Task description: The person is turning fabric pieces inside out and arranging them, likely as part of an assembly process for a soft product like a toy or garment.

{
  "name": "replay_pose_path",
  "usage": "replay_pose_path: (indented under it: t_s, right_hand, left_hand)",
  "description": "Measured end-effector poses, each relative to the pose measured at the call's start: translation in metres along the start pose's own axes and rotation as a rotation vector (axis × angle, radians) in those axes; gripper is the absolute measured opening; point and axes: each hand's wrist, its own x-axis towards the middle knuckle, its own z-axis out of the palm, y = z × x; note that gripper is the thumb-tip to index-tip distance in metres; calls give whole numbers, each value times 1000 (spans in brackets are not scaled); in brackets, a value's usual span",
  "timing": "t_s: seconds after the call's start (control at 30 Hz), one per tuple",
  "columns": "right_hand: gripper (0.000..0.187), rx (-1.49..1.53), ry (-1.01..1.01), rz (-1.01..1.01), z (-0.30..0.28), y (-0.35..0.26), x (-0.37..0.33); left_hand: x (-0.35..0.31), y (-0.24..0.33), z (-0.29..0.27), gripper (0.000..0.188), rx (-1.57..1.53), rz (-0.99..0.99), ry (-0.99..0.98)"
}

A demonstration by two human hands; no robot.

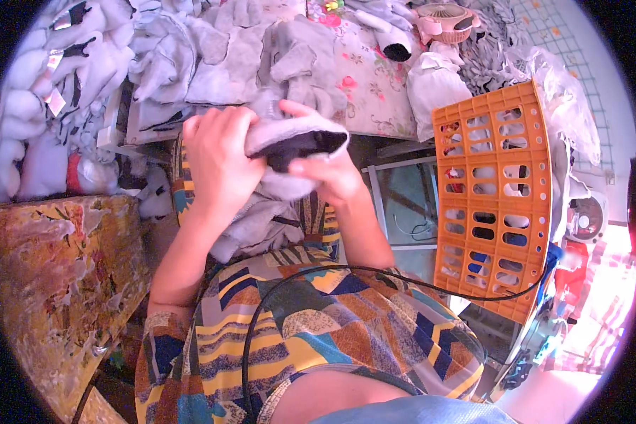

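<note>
Between my two hands is a grey plush fabric piece [290, 186], its opening turned toward the right and showing a black inside. My left hand [222, 152] is closed on its left side, fingers curled over the top. My right hand [332, 172] grips the right side at the rim of the opening, thumb at the black inside. Below the hands, more grey plush pieces [258, 230] lie on my lap. On the flowered table [374, 99] just beyond, flat grey plush pieces [226, 63] with dark edges are spread out.
An orange plastic crate [491, 205] stands on its side at the right. Stuffed grey plush items [85, 42] are heaped at the left, behind a patterned board [56, 261]. A pink round basket-like item [445, 25] sits at the back. A black cable [374, 268] crosses my lap.
</note>
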Motion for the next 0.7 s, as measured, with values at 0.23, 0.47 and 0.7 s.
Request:
replay_pose_path:
  t_s: [0.23, 0.47, 0.7]
  right_hand:
    - [45, -937, 468, -631, -23, 36, 26]
    - [56, -1480, 254, -981, 17, -7, 6]
    - [60, -1313, 62, -834, 8, -15, 9]
  left_hand:
    - [-16, 37, 7, 37, -18, 175, 11]
    - [-5, 16, -7, 34, 79, 124, 69]
    - [-6, 32, -8, 34, -94, 155, 70]
